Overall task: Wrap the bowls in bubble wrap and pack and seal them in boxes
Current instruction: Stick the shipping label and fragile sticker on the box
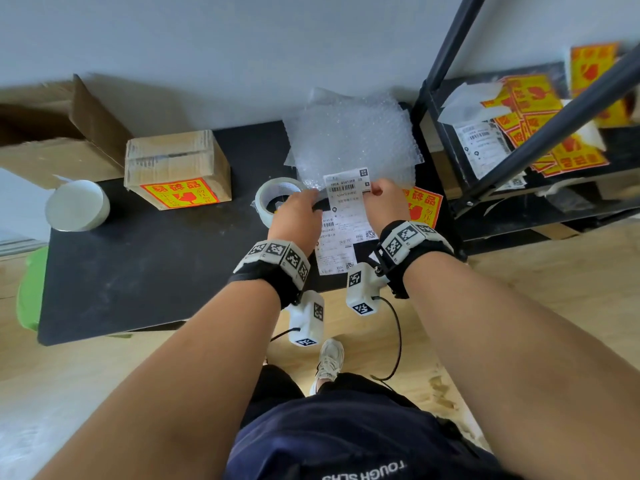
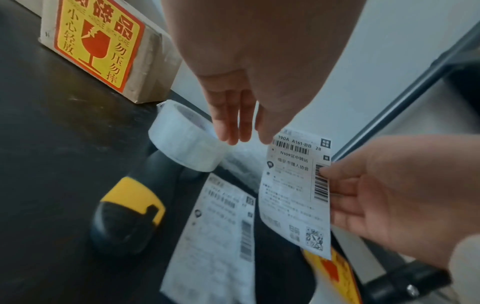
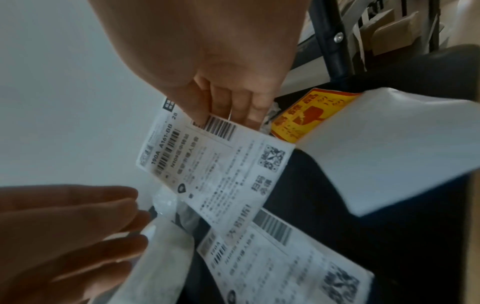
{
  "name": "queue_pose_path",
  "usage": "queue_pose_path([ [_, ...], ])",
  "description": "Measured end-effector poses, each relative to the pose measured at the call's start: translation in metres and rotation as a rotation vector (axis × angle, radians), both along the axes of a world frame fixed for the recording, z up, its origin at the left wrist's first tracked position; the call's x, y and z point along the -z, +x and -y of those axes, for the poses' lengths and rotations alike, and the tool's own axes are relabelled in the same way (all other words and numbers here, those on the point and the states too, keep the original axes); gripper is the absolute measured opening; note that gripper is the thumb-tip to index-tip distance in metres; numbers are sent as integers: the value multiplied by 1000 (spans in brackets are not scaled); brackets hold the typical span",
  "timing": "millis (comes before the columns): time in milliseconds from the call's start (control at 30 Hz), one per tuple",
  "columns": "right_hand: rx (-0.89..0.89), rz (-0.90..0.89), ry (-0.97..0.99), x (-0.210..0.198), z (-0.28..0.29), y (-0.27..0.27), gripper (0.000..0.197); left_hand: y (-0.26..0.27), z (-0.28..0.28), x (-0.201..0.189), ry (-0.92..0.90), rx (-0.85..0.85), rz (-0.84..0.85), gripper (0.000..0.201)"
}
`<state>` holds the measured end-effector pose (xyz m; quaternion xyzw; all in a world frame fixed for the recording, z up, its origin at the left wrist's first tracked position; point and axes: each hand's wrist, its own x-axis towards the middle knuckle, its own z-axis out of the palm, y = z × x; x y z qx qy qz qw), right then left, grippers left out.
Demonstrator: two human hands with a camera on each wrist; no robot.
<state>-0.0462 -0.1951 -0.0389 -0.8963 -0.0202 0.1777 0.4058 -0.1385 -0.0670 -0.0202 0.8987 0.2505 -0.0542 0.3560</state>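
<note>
One box (image 1: 177,168) stood sealed near the counter's (image 1: 145,271) back edge, a bowl (image 1: 78,205) lay unwrapped at its left end, the right hand (image 1: 386,199) pinched a label (image 1: 347,188) and the left hand (image 1: 298,216) was open beside it.

Place: small parcel-packing room.
Evidence: fragile stickers (image 1: 540,126) on shelf (image 1: 519,202) at right; sealed carton (image 1: 176,168), tape roll (image 1: 277,199), shipping labels (image 1: 343,233) on table (image 1: 138,271).

Shipping label (image 3: 213,164) pinched by right hand (image 3: 207,67) fingers (image 3: 233,111), above second label (image 3: 283,259) on dark table (image 3: 389,246).
</note>
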Motion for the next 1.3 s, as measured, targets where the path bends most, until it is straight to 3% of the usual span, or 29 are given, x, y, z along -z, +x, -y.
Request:
queue_pose_path([
  [200,64,-19,184,-24,-2,8,14,10,1,-8,-281,-142,-4,60],
  [367,52,-126,250,-28,2,2,2,10,-1,-11,-432,-298,109,41],
  [533,-15,-282,263,-30,6,-14,7,11,-9,-13,-356,-411,175,24],
  [833,-56,-310,246,-37,10,-17,6,9,-10,-14,-232,-334,183,6],
  [1000,-51,-300,277,-40,10,-16,8,9,-6,-18,-167,-255,131,22],
  [1133,-43,-283,309,-42,12,-17,11,6,4,-23,51,-134,131,34],
  [1300,-36,-278,304,-46,16,-17,11,11,15,-31,-38,5,143,20],
])
